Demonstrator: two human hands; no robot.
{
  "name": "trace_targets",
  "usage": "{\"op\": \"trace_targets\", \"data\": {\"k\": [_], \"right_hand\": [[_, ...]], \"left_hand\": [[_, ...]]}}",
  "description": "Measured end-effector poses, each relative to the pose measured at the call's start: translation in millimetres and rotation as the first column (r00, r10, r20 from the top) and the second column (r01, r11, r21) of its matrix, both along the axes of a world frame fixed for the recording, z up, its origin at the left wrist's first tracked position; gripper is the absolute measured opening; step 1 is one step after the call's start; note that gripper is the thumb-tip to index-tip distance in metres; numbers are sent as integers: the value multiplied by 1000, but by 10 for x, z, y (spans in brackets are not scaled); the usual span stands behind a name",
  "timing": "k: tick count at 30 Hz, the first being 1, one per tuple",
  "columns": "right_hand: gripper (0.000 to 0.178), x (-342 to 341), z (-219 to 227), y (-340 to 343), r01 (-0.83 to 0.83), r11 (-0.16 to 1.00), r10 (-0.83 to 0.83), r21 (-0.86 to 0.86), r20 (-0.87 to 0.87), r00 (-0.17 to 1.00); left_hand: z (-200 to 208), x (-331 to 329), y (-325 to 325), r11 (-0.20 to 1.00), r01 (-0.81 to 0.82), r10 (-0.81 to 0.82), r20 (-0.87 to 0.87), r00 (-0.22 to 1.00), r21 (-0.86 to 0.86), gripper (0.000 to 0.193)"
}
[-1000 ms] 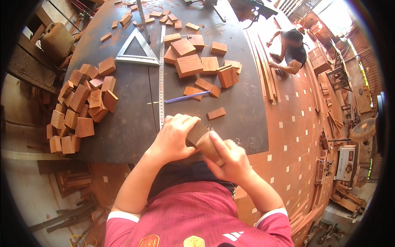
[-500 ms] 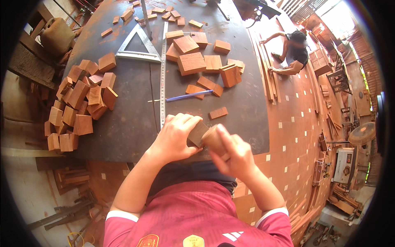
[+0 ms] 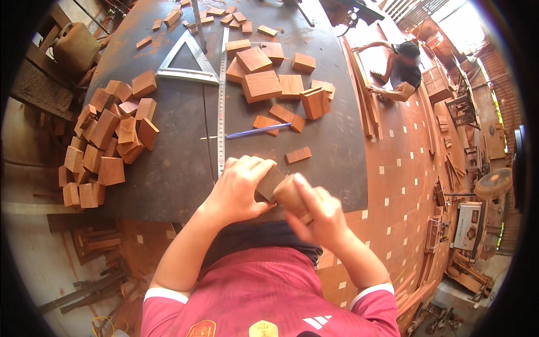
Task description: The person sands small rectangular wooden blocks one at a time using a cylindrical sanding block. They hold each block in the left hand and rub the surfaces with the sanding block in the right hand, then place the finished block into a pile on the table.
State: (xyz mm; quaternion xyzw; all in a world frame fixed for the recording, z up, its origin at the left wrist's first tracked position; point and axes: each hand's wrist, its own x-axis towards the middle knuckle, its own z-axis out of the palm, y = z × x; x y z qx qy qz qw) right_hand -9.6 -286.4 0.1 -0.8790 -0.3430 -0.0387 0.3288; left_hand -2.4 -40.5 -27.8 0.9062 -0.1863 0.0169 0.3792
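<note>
Brown block (image 3: 270, 183) in left grip (image 3: 241, 186), between thumb and fingers

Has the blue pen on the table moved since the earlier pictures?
No. Against the ruler, the blue pen hasn't shifted either way: its left end is still right beside it, and it still lies across the same small wooden block.

Small dark numbers, with some red marks among them, run along the pale ruler (image 3: 221, 121) lying on the dark table (image 3: 168, 151). Faint scribbles (image 3: 345, 194) near the table's lower right corner are too unclear to read. The red shirt (image 3: 252, 286) bears a red badge (image 3: 201, 330), a yellow badge (image 3: 263, 329) with tiny lettering, and white slanted bars (image 3: 318, 322). Dark printing marks a pale box (image 3: 467, 226) at right.
</note>
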Motion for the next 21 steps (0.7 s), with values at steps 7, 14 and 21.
{"op": "trace_targets", "data": {"k": [7,14,21], "right_hand": [[79,14,-24,6,-1,999,1,43,-10,1000],[79,56,-32,-19,17,999,-18,47,15,1000],[80,80,-48,-16,65,996,-66,68,13,998]], "left_hand": [[10,2,2,1000,8,-8,5,1000,1,79],[20,-5,-9,1000,0,0,1,1000,14,78],[25,-11,-12,1000,-4,4,-2,1000,4,75]]}}
